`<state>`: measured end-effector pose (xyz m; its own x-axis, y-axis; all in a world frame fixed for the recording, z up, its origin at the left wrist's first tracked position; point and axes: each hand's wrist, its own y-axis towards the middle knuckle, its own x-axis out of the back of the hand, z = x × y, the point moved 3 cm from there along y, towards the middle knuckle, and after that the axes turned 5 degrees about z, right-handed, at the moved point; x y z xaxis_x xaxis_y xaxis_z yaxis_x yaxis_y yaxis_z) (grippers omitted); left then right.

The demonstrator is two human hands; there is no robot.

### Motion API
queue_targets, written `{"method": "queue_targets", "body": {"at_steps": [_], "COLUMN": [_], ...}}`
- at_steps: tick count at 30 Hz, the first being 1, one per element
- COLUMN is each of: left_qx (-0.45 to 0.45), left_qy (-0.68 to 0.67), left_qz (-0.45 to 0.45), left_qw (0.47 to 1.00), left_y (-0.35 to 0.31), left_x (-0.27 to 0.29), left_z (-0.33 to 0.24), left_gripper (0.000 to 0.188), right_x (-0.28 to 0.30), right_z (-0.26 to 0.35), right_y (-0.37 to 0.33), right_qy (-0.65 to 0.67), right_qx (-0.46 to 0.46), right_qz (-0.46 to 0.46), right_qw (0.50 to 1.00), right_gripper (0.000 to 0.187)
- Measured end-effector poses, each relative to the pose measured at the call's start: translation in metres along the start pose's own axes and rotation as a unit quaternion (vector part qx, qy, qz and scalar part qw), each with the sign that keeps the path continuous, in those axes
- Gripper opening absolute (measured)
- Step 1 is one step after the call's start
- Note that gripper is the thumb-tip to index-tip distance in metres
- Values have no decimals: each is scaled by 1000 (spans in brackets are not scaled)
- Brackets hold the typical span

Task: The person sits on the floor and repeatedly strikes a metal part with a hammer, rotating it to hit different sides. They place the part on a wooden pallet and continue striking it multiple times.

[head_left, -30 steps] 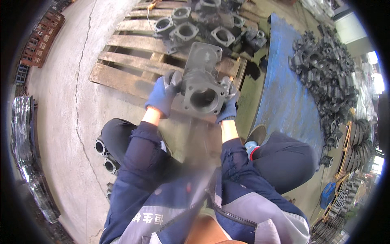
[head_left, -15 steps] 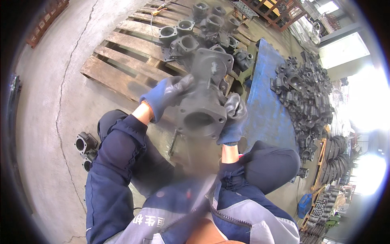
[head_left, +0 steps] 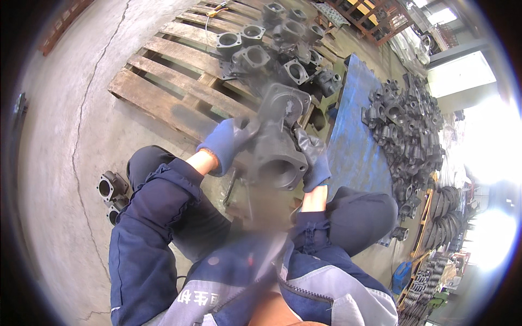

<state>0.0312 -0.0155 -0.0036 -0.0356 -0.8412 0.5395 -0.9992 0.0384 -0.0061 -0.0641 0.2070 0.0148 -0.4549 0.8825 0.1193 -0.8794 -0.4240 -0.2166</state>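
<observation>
A dark grey flanged metal casting is held up in front of me between my knees. Its lower end shows a wide round bore in a flange with bolt holes; another flange is at its far end. My left hand, in a blue glove with a dark coated palm, is closed at the casting's left side, its fingertips partly blurred. On the right side, my right hand, gloved alike, grips the casting near its lower flange. Below the casting the view is smeared, and a thin dark rod-like tool lies beneath my left wrist.
A wooden pallet bears several similar castings ahead. To the right lie a blue sheet and a large heap of dark castings. Two more castings stand on the floor by my left knee. A rusty metal crate stands at the back.
The casting has shifted slightly right and toward me, with both hands moving along. Its lower flange has turned a little. My left forearm has swung slightly right.
</observation>
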Motion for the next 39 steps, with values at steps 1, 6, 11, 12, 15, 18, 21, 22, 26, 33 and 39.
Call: {"method": "queue_targets", "body": {"at_steps": [1, 6, 11, 12, 15, 18, 21, 22, 26, 33, 39], "left_qx": [8, 174, 266, 232, 134, 95, 112, 99, 162, 131, 25], "left_qy": [8, -136, -111, -86, 38, 8, -85, -182, -378, -366, -293], "left_qz": [-39, 13, 111, 122, 160, 133, 128, 90, 78, 76, 26], "left_qw": [999, 975, 951, 961, 977, 986, 982, 974, 908, 918, 956], "left_y": [-1, 5, 19, 20, 24, 28, 28, 27, 21, 22, 24], "left_x": [0, -13, -16, -17, -19, -13, -1, 2, 4, -4, -14], "left_z": [0, 6, 18, 19, 23, 24, 22, 17, 4, -5, 3], "left_gripper": [49, 83, 72, 62, 43, 60, 69, 54, 58, 55, 54], "right_x": [3, 8, 5, 5, 4, 3, 2, 4, 20, 31, 6], "right_z": [-2, -12, -24, -24, -20, -12, -12, -16, -34, -34, 32], "right_y": [0, -1, 5, 6, 6, 3, 0, 1, 5, 2, -15], "right_qy": [-64, -169, -89, -94, 32, 76, 138, 185, 95, 295, 19], "right_qx": [0, -24, -25, -9, 29, 58, 63, 46, 112, 36, 93], "right_qz": [6, -7, -36, -36, -42, -46, -44, -61, -116, -135, -146], "right_qw": [998, 985, 995, 995, 998, 994, 987, 980, 982, 945, 985], "right_gripper": [34, 42, 25, 21, 16, 23, 23, 25, 33, 32, 31]}}
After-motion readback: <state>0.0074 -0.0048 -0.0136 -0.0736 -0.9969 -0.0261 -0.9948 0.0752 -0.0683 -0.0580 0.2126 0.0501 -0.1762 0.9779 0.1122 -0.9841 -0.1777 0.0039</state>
